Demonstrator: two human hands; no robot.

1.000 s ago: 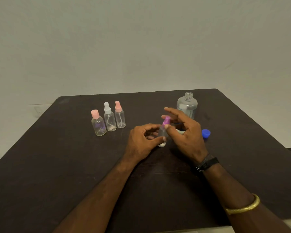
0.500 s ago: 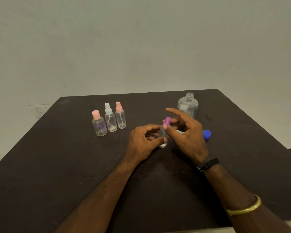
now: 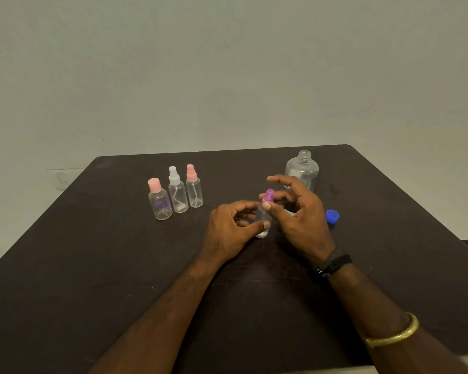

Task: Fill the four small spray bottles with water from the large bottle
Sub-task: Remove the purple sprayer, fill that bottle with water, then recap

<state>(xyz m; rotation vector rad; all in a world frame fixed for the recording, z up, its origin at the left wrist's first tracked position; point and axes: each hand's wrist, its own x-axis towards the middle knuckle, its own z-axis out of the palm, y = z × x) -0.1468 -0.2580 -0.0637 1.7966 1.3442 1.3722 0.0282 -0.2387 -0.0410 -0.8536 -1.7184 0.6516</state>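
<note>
A small clear spray bottle [image 3: 262, 224] with a purple spray top [image 3: 268, 195] stands on the dark table [image 3: 92, 265]. My left hand [image 3: 231, 228] grips its body, thumb in front. My right hand [image 3: 297, 214] pinches the purple top between thumb and fingers. Behind my right hand stands the large clear bottle [image 3: 303, 168], uncapped, with its blue cap [image 3: 332, 216] lying on the table to the right. Three more small bottles stand at the left: a pink-capped bottle [image 3: 160, 202], a white-topped spray bottle [image 3: 177, 194] and a pink-topped spray bottle [image 3: 193, 190].
The table's far edge meets a plain pale wall [image 3: 227, 76]. The three small bottles stand close together in a row left of my hands.
Both hands keep hold of the purple-topped bottle in the same spot. My right fingers have shifted slightly around the top.
</note>
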